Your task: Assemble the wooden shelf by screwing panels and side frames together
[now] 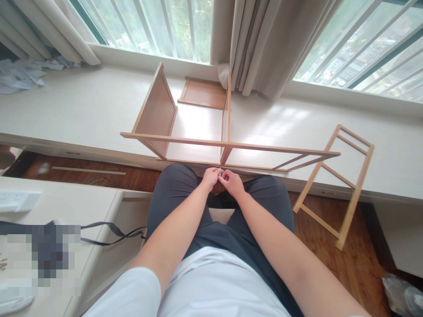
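At frame centre, left hand [210, 177] and right hand [231, 182] meet, fingertips pinched together on a small fastener [220, 172], barely discernible. Wooden shelf frame [228, 144] stands partly assembled; ladder side panel [337, 185], right, remains unattached.

Two hands [210, 177] [232, 182], one wooden shelf frame [228, 147] (plus one loose side frame [335, 185]).

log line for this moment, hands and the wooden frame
left hand pinching small part | right hand pinching same part | wooden frame on ledge, untouched
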Tool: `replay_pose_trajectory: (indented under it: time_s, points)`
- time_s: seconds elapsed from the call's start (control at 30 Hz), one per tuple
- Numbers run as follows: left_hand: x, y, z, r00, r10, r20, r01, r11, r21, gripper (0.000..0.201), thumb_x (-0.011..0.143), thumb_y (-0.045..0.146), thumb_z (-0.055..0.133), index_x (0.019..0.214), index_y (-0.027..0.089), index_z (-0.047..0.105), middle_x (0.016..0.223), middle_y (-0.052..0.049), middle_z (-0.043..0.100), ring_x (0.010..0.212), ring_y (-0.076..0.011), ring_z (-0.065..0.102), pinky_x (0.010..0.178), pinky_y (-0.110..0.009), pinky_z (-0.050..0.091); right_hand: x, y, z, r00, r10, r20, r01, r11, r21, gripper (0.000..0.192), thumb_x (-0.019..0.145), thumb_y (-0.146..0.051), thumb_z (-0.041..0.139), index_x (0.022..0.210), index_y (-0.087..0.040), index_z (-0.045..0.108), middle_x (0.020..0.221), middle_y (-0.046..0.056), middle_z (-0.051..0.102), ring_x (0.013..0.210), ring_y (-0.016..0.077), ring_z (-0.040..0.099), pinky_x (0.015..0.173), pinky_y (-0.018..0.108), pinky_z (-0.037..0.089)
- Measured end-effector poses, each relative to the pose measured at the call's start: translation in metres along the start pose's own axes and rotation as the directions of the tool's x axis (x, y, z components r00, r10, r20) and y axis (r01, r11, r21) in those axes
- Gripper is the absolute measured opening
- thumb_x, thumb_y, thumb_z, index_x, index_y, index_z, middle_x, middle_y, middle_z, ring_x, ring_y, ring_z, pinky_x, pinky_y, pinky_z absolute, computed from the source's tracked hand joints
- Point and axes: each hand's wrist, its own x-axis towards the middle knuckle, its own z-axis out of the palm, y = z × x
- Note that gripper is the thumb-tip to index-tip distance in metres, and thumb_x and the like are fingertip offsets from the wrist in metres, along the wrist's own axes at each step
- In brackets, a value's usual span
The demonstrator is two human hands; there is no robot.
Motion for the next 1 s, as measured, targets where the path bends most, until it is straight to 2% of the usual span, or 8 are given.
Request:
replay_pose_trajectory:
  time_s: [0.2,1.0]
  points:
    - [-0.0017,0.0034,0.0003,1.000,-0.018,-0.003,0.018,1.000,-0.005,0.020,0.087,0.020,0.058,0.075,0.011,0.071,0.056,0.000,0.055,0.052,-0.0088,0.048,0.053,-0.020,0.037,-0.0007,-0.0010,-0.0003,1.000,0.008,-0.010,-0.009,1.000,-0.021,0.023,0.082,-0.039,0.062,0.070,-0.022,0.053,0.064,-0.003,0.061,0.058,0.0131,0.051,0.059,0.024,0.034]
    - [-0.0035,0.0057,0.0004,0.999,-0.031,-0.020,0.031,0.999,0.007,0.019,0.087,0.021,0.060,0.075,0.012,0.072,0.055,0.001,0.054,0.050,-0.0073,0.044,0.052,-0.019,0.037,-0.0012,0.0000,-0.0016,0.999,0.032,0.002,-0.032,0.999,0.013,0.020,0.083,-0.037,0.058,0.070,-0.022,0.055,0.064,-0.002,0.060,0.058,0.0134,0.052,0.059,0.024,0.035]
